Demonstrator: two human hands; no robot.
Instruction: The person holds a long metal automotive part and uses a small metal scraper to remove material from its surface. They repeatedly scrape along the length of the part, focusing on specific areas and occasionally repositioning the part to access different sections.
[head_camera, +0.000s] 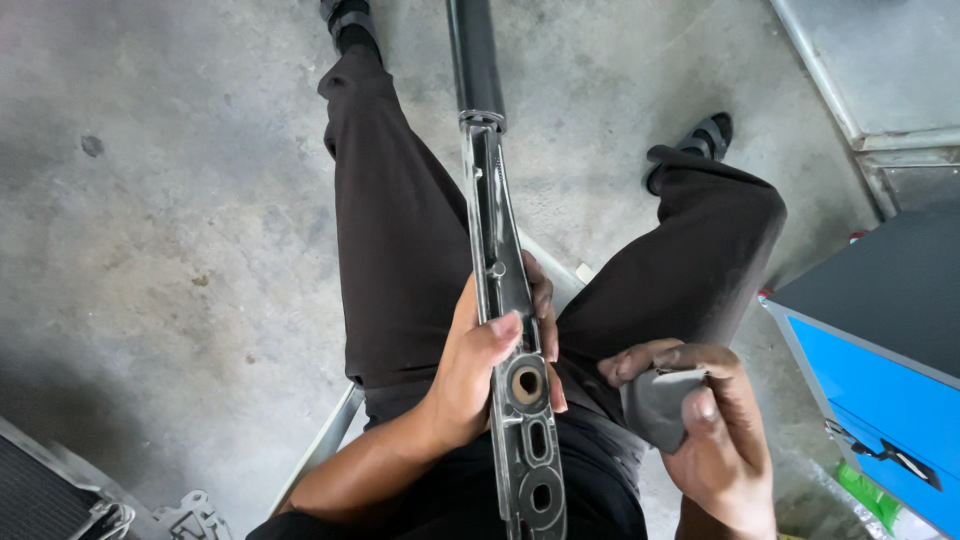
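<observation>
The person sits with both legs apart, looking down at their lap. The left hand (480, 370) is wrapped around a long, shiny grey metal bar (505, 300) with round and oval holes near its close end. The thumb lies across the front of the bar and the fingers curl around the far side, so the hand is closed tight on it. The bar lies over the lap between the two legs and points away from the person. At its far end it joins a round black tube (475, 60) that runs on toward the top of the view.

The right hand (715, 430) holds a small dark grey pad (660, 405), soft-looking and bent. The thumb presses on the front and the fingers fold over the top, so this hand is closed on the pad too. The pad is just beside the bar, to its right, and does not touch it.

The person wears dark brown trousers (400, 250) and black sandals (705, 140). The grey concrete floor (180, 200) is under them. A blue and grey box (880, 380) stands at the right.
</observation>
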